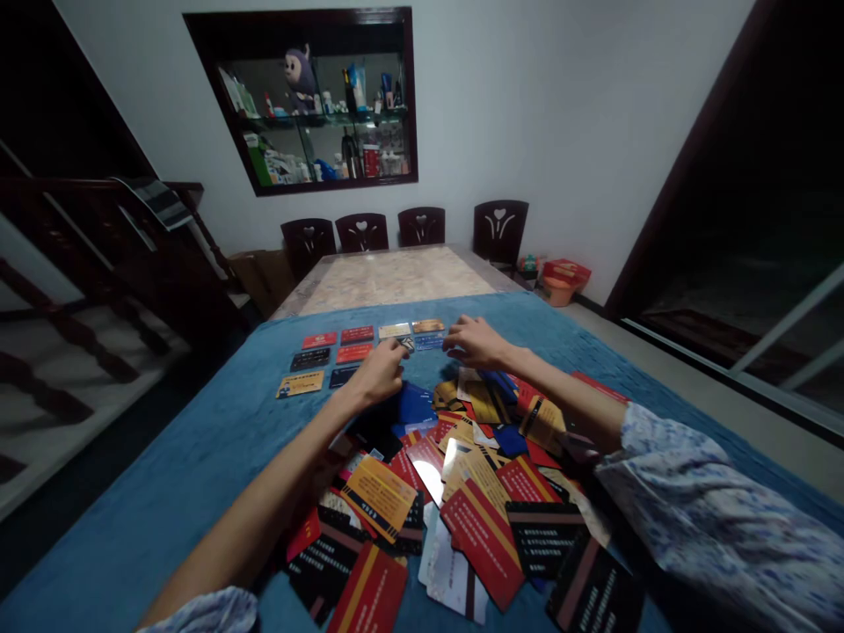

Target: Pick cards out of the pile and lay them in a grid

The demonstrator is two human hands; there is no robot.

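Observation:
My left hand (379,374) reaches over the left side of a card pile, its fingers pinched at a black-and-white patterned card (406,344) on the blue cloth. My right hand (478,341) hovers low with loosely bent fingers spread apart, its tips by the right edge of a blue card (430,341); nothing shows in it. Rows of laid-out cards lie beyond and left of my left hand, among them a red card (320,340), a black card (310,359) and a yellow card (300,384). Between my forearms spreads a heaped pile of plastic cards (478,536), overlapping.
A blue cloth (164,475) covers the near part of the table; its far part is bare stone-patterned top (389,274). Several dark chairs (422,226) stand at the far end. A red card (599,387) lies by my right forearm. A wooden railing (72,255) is on the left.

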